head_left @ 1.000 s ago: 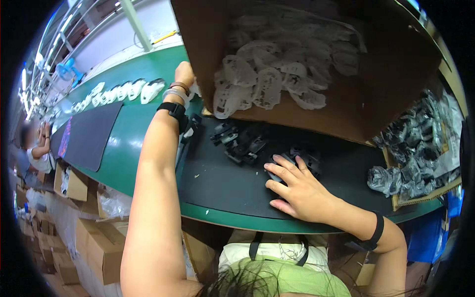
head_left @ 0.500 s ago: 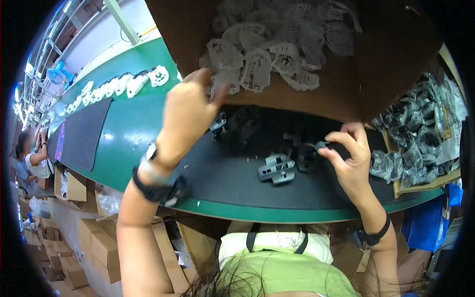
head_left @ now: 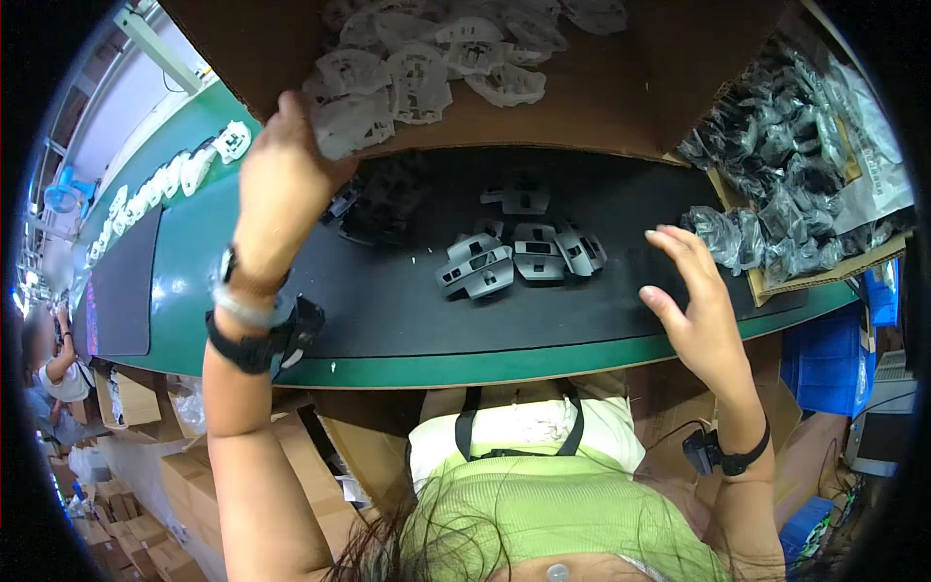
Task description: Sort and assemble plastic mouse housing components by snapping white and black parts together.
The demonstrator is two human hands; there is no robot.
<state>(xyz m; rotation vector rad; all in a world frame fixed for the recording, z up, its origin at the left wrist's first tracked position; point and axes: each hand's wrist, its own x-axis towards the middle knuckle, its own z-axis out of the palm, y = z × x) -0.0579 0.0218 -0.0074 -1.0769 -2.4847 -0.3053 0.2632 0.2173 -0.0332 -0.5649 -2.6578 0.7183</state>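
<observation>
My left hand is raised at the near left edge of a large cardboard box. Its fingers point up and the thumb stands apart, somewhat blurred, beside white moulded plastic parts in thin clear wrap. No held thing shows in it. Over the right side of the black mat my right hand hovers with fingers spread and nothing in them. Grey plastic housings with cut-out slots lie grouped on the mat between my hands. Darker parts sit in shadow near my left wrist.
An open carton heaped with bagged dark parts stands at the right. White parts line the green table at the far left. Cartons and a blue bin are below. Another person works far left.
My right hand has let go of a small grey part and opened; grey housings now lie closer together on the mat. The view has shifted, so the scene sits higher and further left.
</observation>
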